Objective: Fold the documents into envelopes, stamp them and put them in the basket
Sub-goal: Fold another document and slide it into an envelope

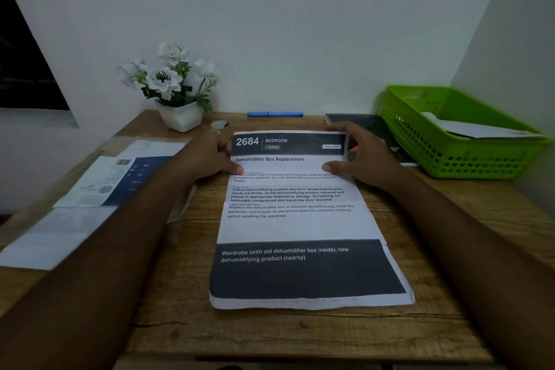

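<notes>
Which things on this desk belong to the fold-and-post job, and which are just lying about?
Job:
- printed sheet, top edge pinched by left hand and right hand
- green basket, paper inside
- papers at left, possibly envelopes

Lying about:
- flower pot
- blue pen
- dark book

Dim, cool, even indoor light, brightest on the plain wall (300, 24) at twelve o'clock. Falls off toward the corners, with the forearms at seven and five o'clock nearly black. Renders the left hand (207, 159) and right hand (369, 159) as dark shapes with little detail. Soft, faint shadow on the wall beside the green basket (450, 141) at three o'clock. Keeps large print on the document (294, 225) at centre legible, small print soft. Smears the papers (90, 189) at nine o'clock. Bends straight lines at the edges, tilting the dark panel (24, 69) at ten o'clock.
</notes>
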Demonstrator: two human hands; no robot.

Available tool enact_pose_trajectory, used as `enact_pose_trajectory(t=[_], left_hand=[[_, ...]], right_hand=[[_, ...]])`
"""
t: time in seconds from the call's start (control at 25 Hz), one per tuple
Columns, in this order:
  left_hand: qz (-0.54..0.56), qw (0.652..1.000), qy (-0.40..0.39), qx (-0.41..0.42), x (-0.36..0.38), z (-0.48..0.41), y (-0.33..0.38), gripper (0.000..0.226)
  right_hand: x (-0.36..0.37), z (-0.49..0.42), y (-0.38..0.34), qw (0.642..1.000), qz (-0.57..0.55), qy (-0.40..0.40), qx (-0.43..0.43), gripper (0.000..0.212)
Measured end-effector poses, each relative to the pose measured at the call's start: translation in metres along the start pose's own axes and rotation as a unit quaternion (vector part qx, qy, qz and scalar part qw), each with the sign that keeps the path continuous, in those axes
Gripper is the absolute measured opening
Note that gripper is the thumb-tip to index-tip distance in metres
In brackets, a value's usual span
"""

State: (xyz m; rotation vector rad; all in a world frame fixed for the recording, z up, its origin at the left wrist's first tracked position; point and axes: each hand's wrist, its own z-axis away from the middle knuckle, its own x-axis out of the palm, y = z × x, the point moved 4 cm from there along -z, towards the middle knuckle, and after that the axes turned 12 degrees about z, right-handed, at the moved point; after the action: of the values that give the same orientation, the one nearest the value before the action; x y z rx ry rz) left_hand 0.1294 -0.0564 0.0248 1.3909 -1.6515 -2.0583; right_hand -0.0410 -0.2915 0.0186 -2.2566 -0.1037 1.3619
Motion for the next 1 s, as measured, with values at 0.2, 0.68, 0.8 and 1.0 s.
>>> enact_pose_trajectory(t=[0.2, 0.68, 0.8, 1.0], left_hand=[[-0.017, 1.000, -0.006, 0.010, -0.003, 0.002, 0.002, 0.030], [-0.043, 0.995, 0.043, 0.081, -0.009, 0.002, 0.001, 0.026], [-0.049, 0.995, 0.051, 0.066, -0.010, -0.001, -0.002, 0.030], [0.004, 0.997, 0.047, 0.059, -0.009, -0.002, -0.001, 0.022]], right_hand=[[-0.005, 0.000, 0.002, 1.000, 0.000, 0.006, -0.007, 0.064], [-0.013, 0.005, 0.000, 0.997, -0.066, -0.034, -0.033, 0.049], [-0.014, 0.008, -0.006, 0.994, -0.052, -0.080, -0.061, 0.044], [-0.015, 0.009, -0.013, 0.987, 0.030, -0.122, -0.098, 0.048]])
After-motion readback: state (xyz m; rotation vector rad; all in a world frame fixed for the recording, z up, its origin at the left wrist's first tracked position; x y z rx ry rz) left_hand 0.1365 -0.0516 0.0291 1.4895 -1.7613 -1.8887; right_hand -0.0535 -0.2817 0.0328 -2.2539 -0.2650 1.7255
